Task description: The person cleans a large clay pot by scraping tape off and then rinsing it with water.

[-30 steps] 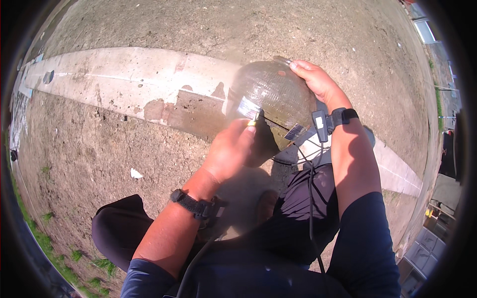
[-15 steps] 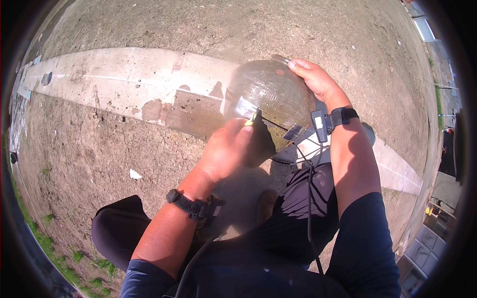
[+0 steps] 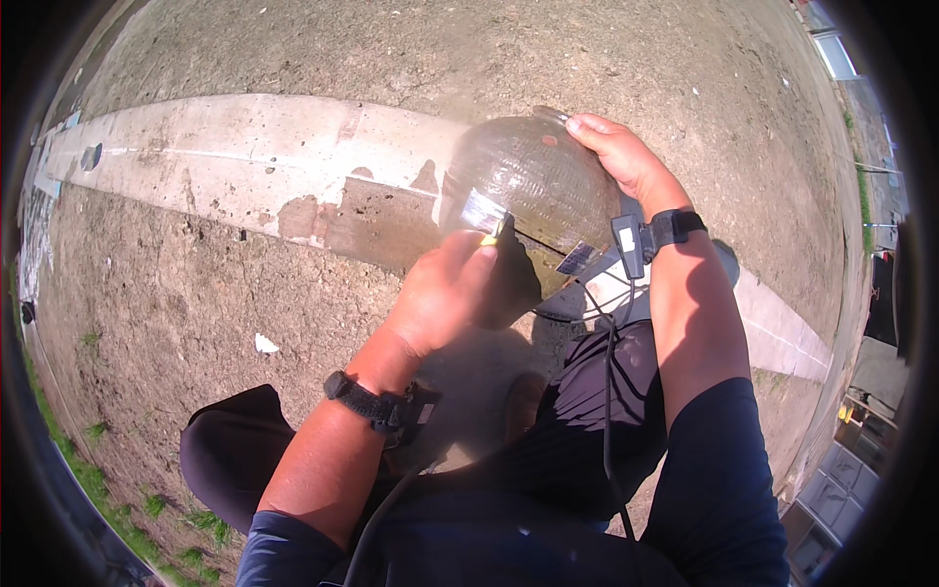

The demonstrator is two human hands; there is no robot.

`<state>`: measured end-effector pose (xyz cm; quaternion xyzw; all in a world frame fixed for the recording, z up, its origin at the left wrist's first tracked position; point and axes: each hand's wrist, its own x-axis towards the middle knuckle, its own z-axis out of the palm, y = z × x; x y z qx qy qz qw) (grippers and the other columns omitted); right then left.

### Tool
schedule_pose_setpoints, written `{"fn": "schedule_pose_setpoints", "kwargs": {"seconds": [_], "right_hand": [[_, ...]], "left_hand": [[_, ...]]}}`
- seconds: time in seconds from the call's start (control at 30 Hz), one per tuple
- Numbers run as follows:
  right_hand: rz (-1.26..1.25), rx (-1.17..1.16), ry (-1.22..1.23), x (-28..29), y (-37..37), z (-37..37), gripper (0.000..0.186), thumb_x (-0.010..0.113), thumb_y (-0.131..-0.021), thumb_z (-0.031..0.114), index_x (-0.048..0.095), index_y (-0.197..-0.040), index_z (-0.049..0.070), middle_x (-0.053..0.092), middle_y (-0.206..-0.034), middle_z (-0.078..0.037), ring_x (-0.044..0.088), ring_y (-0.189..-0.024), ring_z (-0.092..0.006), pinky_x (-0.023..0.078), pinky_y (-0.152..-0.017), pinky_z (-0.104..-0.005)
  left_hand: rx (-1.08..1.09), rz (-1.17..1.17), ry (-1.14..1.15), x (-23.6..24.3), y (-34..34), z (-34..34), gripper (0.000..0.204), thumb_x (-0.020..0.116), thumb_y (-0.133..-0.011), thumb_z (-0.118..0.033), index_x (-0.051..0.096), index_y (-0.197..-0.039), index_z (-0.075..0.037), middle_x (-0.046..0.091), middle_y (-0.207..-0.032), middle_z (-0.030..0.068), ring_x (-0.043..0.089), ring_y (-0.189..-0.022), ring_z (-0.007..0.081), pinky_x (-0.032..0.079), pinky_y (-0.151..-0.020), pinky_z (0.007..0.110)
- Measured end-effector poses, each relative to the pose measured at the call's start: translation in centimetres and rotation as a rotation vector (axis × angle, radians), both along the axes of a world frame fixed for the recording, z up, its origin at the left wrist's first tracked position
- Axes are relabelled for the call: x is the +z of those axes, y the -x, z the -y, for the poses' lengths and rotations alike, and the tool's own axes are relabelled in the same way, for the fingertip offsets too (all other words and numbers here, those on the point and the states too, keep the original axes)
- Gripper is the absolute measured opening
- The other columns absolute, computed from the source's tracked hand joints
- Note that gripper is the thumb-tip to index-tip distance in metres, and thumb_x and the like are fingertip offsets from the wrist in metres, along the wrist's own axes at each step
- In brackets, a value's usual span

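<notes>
A large round, translucent grey-brown container (image 3: pixel 528 166) with a ridged surface sits low in front of me, with a pale label patch (image 3: pixel 483 206) and a small dark patterned patch (image 3: pixel 577 258) on it. My left hand (image 3: pixel 440 293) is closed on a small yellow-and-black tool (image 3: pixel 497 233), whose dark end rests against the container beside the pale patch. My right hand (image 3: pixel 626 157) grips the container's top edge, thumb over the rim. A slightly blurred area covers part of the left hand.
A concrete strip (image 3: pixel 205 157) with damp stains crosses dry dirt (image 3: pixel 176 284). A white scrap (image 3: pixel 266 343) lies left of me, grass (image 3: pixel 98 474) at the far left. Black cables (image 3: pixel 608 411) hang from the right wrist's device. Structures (image 3: pixel 851 440) line the right rim.
My left hand and its tool have shifted slightly to the left over the last second. My right hand has moved very slightly up and left with the container's top.
</notes>
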<state>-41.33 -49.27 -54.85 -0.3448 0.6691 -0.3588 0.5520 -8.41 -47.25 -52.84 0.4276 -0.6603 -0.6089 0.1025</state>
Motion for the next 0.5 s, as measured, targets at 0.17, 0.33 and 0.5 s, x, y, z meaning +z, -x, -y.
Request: {"fn": "schedule_pose_setpoints", "kwargs": {"seconds": [0.17,0.33,0.5], "right_hand": [[0.027,-0.005,-0.011,0.14,-0.47,0.16,0.036,0.054,-0.106,0.029,0.062,-0.129,0.002,0.07,-0.12,-0.009,0.064,-0.108,-0.0153,0.051,-0.096,-0.0315],[-0.012,-0.003,-0.014,-0.23,0.09,0.2,0.036,0.055,-0.105,0.03,0.063,-0.127,0.003,0.07,-0.119,-0.008,0.064,-0.106,-0.015,0.051,-0.095,-0.0312],[0.017,-0.026,-0.005,-0.6,0.4,0.08,0.04,0.063,-0.101,0.034,0.065,-0.128,0.004,0.07,-0.115,-0.006,0.064,-0.104,-0.0152,0.05,-0.093,-0.0316]], "left_hand": [[0.0,0.006,-0.042,0.23,-0.27,0.33,0.038,0.053,-0.105,-0.031,0.06,-0.122,0.003,0.064,-0.083,0.0058,0.06,-0.07,0.0117,0.051,-0.066,0.028],[-0.002,0.018,-0.043,0.17,-0.1,0.36,0.038,0.053,-0.105,-0.031,0.06,-0.122,0.003,0.064,-0.083,0.0053,0.059,-0.069,0.0113,0.051,-0.065,0.028],[-0.002,-0.003,-0.037,0.49,-0.01,0.46,0.038,0.053,-0.105,-0.031,0.061,-0.121,0.003,0.063,-0.082,0.0053,0.059,-0.069,0.0112,0.051,-0.065,0.028]]}}
